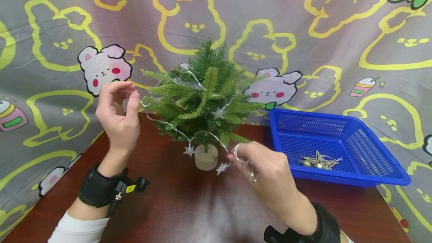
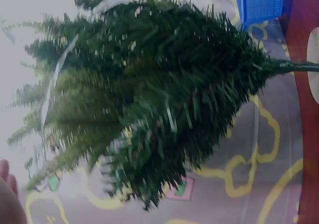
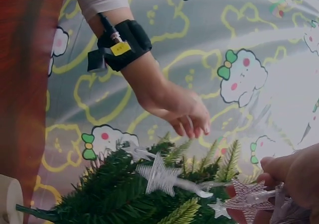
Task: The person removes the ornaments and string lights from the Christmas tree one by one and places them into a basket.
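Observation:
A small artificial Christmas tree [image 1: 202, 96] stands upright on a pale round wooden base [image 1: 206, 160]. Round its branches winds a clear string of lights with star-shaped pieces, one star [image 1: 189, 150] dangling in front of the base. Right of the trunk, my right hand [image 1: 270, 175] pinches the string, and loose coils hang about its fingers. A ridged clear star [image 3: 158, 176] shows large in the right wrist view. My left hand [image 1: 118, 117] is raised beside the left branches, fingers loosely bent with nothing held, close to a loop of the string.
At the right of the dark red table [image 1: 162, 213] sits a blue plastic basket [image 1: 310, 123]. Inside it lie a gold star ornament [image 1: 318, 159] and small gold balls [image 1: 305, 163]. A grey cartoon-print cloth [image 1: 216, 6] hangs behind and along the sides.

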### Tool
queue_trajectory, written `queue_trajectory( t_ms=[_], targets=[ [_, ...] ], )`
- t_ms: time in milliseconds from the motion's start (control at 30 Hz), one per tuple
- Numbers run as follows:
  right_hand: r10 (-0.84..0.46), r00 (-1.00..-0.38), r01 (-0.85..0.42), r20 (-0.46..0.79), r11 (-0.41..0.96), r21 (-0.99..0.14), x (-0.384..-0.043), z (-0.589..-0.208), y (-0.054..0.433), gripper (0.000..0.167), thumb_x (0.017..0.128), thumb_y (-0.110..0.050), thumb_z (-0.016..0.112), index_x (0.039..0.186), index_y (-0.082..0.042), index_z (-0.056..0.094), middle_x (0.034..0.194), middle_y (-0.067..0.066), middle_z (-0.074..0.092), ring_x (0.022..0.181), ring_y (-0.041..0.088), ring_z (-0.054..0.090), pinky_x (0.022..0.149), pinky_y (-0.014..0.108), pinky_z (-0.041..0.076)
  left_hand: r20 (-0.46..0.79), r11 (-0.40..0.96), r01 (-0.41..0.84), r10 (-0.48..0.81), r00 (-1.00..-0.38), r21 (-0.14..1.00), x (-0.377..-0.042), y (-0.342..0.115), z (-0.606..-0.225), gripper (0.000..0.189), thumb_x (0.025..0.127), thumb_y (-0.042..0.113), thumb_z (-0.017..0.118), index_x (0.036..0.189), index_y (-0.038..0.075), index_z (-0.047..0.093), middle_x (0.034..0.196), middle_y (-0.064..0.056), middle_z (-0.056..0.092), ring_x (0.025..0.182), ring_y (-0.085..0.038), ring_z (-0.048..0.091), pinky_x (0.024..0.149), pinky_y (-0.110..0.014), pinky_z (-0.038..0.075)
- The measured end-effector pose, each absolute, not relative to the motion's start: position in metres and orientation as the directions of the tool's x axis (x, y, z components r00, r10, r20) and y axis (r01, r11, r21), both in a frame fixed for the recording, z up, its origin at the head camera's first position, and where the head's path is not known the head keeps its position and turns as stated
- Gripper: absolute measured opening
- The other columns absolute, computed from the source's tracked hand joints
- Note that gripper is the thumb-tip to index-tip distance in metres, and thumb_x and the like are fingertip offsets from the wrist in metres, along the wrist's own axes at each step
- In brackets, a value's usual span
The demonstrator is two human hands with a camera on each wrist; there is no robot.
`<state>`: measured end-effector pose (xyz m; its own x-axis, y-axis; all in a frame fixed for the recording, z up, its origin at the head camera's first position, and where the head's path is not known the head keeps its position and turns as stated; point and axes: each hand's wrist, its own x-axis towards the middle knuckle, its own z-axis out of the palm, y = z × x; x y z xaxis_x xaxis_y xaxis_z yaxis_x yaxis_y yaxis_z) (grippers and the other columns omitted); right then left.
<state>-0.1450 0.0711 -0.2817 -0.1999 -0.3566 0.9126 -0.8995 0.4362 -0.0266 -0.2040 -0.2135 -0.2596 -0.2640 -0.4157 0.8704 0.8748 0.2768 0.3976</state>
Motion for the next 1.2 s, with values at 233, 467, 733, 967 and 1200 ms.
queue_trajectory(
  t_ms=[233,467,733,967,1200],
  targets=[
    [-0.383,-0.243,-0.888,0.891,0.457,-0.046,-0.149,-0.293,0.068,0.025,0.100,-0.030,0.059,0.089,-0.008,0.062,0.072,-0.002,0.060,0.058,0.005,0.053,0.052,0.018,0.046,0.877,0.256,0.848,-0.272,-0.397,0.463,-0.219,-0.238,-0.278,0.024,0.085,-0.002,0.061,0.108,-0.008,0.069,0.102,-0.001,0.066,0.095,-0.015,0.062,0.087,-0.024,0.050],
    [-0.434,-0.327,-0.821,0.839,0.570,-0.025,-0.148,-0.303,0.062,0.045,0.067,-0.020,0.091,0.099,-0.005,0.062,0.076,0.001,0.057,0.059,0.008,0.053,0.052,0.023,0.048,0.898,0.278,0.856,-0.188,-0.398,0.437,-0.222,-0.244,-0.283,0.023,0.082,-0.004,0.067,0.104,-0.007,0.073,0.100,-0.002,0.073,0.094,-0.014,0.065,0.086,-0.024,0.051],
    [-0.404,-0.350,-0.729,0.845,0.684,0.025,-0.150,-0.307,0.055,0.031,0.072,0.003,0.068,0.102,-0.003,0.063,0.076,0.003,0.061,0.061,0.017,0.060,0.051,0.032,0.050,0.908,0.401,0.815,-0.162,-0.387,0.419,-0.217,-0.242,-0.280,0.017,0.081,-0.006,0.070,0.097,-0.006,0.075,0.093,-0.008,0.074,0.091,-0.006,0.067,0.088,-0.023,0.051],
    [-0.402,-0.423,-0.673,0.812,0.740,0.015,-0.158,-0.307,0.059,0.027,0.072,0.008,0.064,0.096,-0.003,0.064,0.066,0.001,0.054,0.053,0.017,0.054,0.045,0.031,0.044,0.923,0.409,0.827,-0.170,-0.346,0.386,-0.210,-0.235,-0.278,0.013,0.082,0.001,0.074,0.092,-0.007,0.076,0.089,-0.012,0.074,0.089,-0.004,0.067,0.081,-0.020,0.049],
    [-0.378,-0.413,-0.680,0.829,0.733,-0.005,-0.168,-0.308,0.063,0.018,0.079,0.004,0.069,0.093,-0.007,0.067,0.067,0.001,0.056,0.054,0.018,0.056,0.046,0.031,0.045,0.949,0.409,0.857,-0.168,-0.268,0.314,-0.205,-0.228,-0.279,0.029,0.084,0.019,0.078,0.085,-0.009,0.075,0.084,-0.016,0.073,0.088,-0.003,0.068,0.085,-0.021,0.051]
  ],
)
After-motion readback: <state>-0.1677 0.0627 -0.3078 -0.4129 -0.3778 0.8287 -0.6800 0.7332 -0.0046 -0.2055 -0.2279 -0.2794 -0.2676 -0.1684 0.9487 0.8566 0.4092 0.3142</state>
